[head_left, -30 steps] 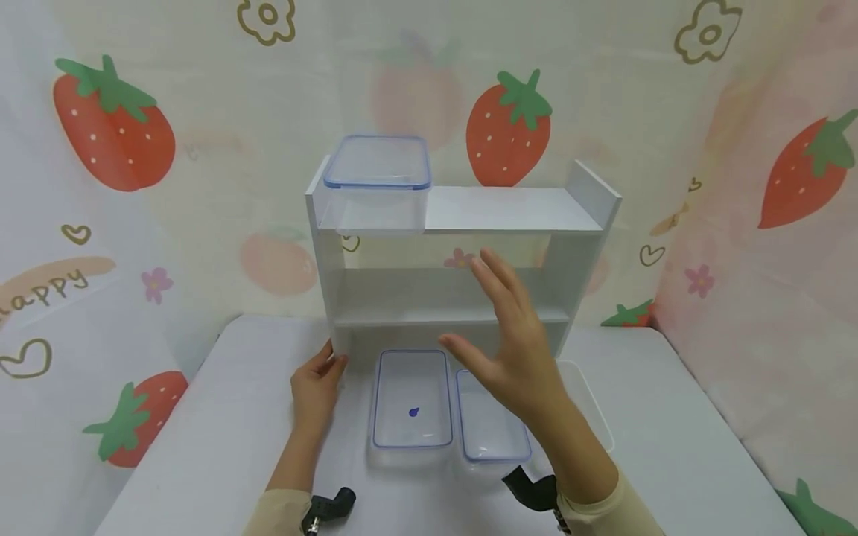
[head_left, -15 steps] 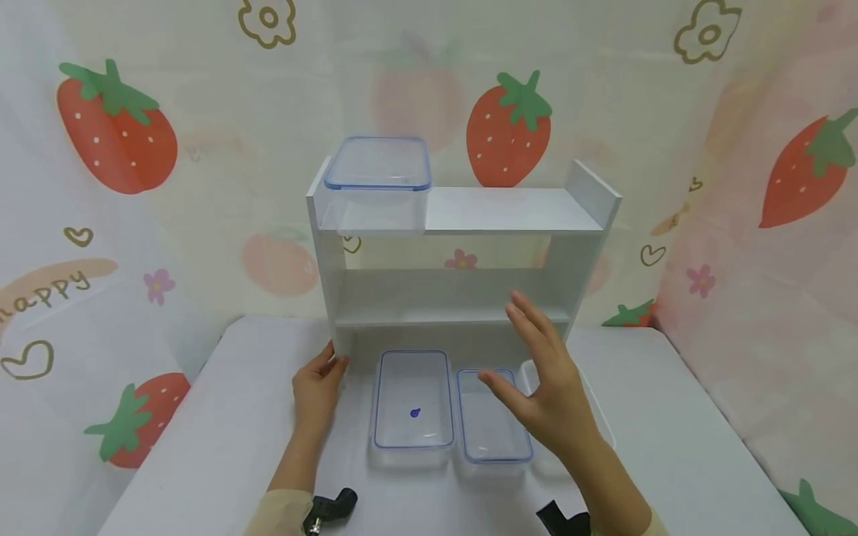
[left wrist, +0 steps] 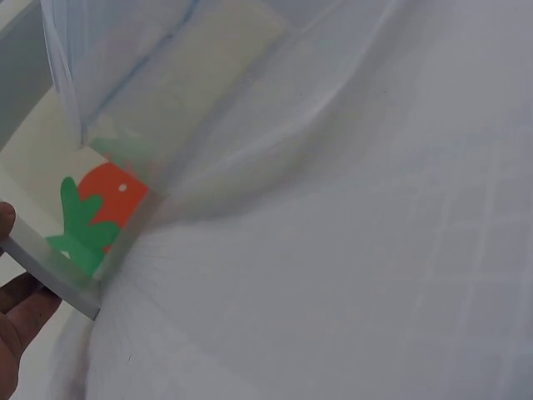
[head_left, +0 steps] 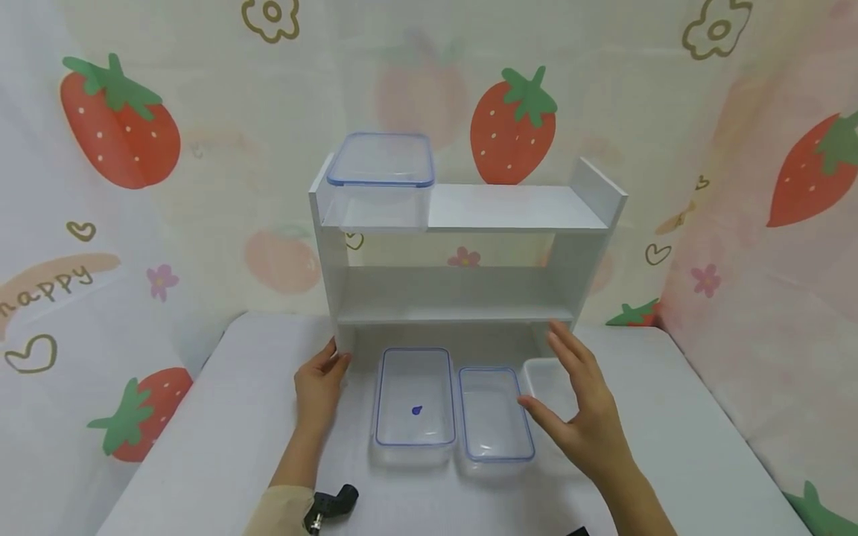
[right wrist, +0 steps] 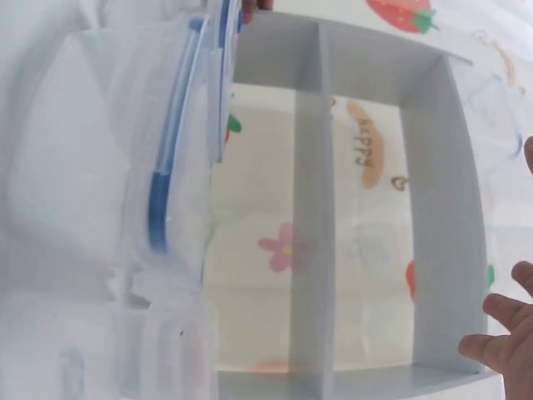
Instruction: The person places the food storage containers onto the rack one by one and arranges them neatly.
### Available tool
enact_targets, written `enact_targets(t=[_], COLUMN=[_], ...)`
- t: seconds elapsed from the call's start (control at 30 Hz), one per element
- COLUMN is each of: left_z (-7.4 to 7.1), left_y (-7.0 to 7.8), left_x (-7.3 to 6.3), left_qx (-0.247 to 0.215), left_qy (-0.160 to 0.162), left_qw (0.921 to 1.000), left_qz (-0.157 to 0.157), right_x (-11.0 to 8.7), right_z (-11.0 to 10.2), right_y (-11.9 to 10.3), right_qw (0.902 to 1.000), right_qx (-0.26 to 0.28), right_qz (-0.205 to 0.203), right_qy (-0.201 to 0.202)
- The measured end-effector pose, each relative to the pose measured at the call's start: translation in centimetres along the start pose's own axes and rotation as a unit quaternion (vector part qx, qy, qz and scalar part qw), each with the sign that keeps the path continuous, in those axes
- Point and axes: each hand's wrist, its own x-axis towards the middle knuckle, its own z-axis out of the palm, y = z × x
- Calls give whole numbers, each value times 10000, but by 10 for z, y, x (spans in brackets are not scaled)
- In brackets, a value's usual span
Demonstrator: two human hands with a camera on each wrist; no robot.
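Note:
My left hand (head_left: pixel 318 388) pinches the lower front edge of the left side panel of a white shelf unit (head_left: pixel 516 210). Thumb and fingers lie on opposite faces of that panel (left wrist: pixel 58 279) in the left wrist view. With fingers spread, my right hand (head_left: pixel 591 420) is held in the air and overlaps a clear frosted container (head_left: pixel 544 381). In the right wrist view its fingers (right wrist: pixel 505 310) show at the right edge, holding nothing. Left of it stand a blue-rimmed food container (head_left: pixel 496 413) and a larger one (head_left: pixel 415 383) with a small blue mark.
A blue-lidded food container (head_left: pixel 380 160) sits at the left of the shelf unit's top board. Below it runs a middle board (head_left: pixel 456 301). A white-covered table (head_left: pixel 201 476) carries everything, with a strawberry-print cloth (head_left: pixel 201 112) behind and at the right.
My right hand has moved down and to the right, from in front of the shelf unit to over the frosted container. My left hand stays at the side panel.

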Motion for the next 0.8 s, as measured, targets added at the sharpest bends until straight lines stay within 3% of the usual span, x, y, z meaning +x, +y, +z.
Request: enact_targets(t=[0.27, 0.47, 0.8], left_z=[1, 2, 2], left_y=[-1, 1, -1], left_x=[1, 0, 0], left_qx=[-10, -113, -196], left_qy=[1, -56, -80], left_qw=[10000, 9998, 9997], left_qz=[-65, -125, -95], right_x=[-4, -18, -49], right_z=[-11, -18, -30], right_y=[-5, 9, 38], right_qw=[9999, 9993, 9983], right_qx=[93, 312, 459], right_qz=[-45, -184, 138], right_qy=[47, 3, -330])
